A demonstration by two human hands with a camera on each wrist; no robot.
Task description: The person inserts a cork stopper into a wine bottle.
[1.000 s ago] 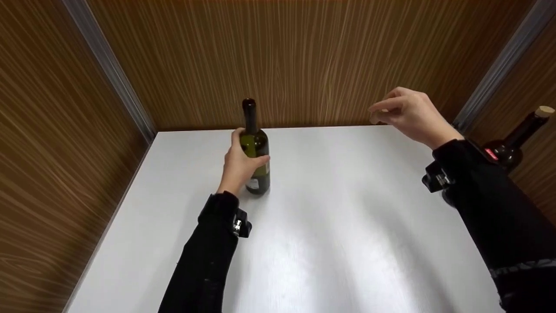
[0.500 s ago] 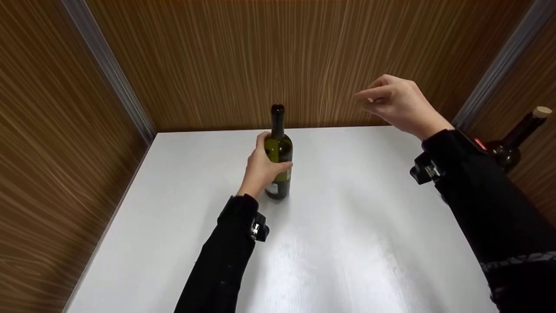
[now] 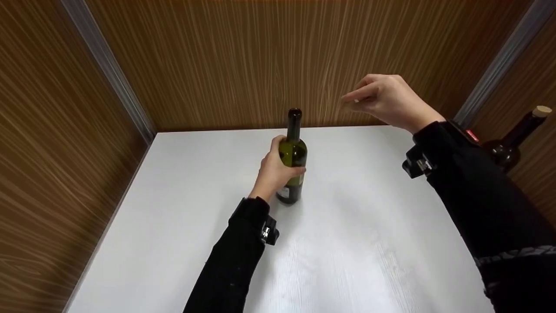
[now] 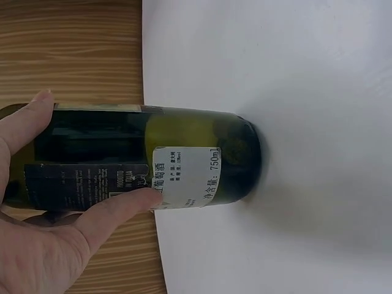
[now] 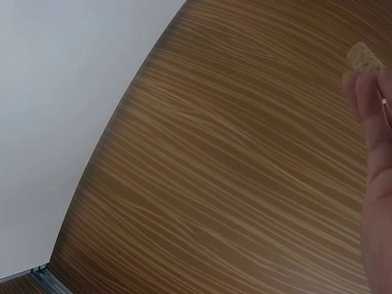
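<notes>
The left hand (image 3: 273, 171) wraps its fingers round the body of a dark green glass bottle (image 3: 292, 158), which stands upright and open-mouthed on the smooth white counter (image 3: 347, 243) near its back edge. The right hand (image 3: 384, 102), raised before the wood-grain wall (image 3: 260, 56), pinches a small, rough, tan cork (image 5: 365, 57) at its fingertips.
</notes>
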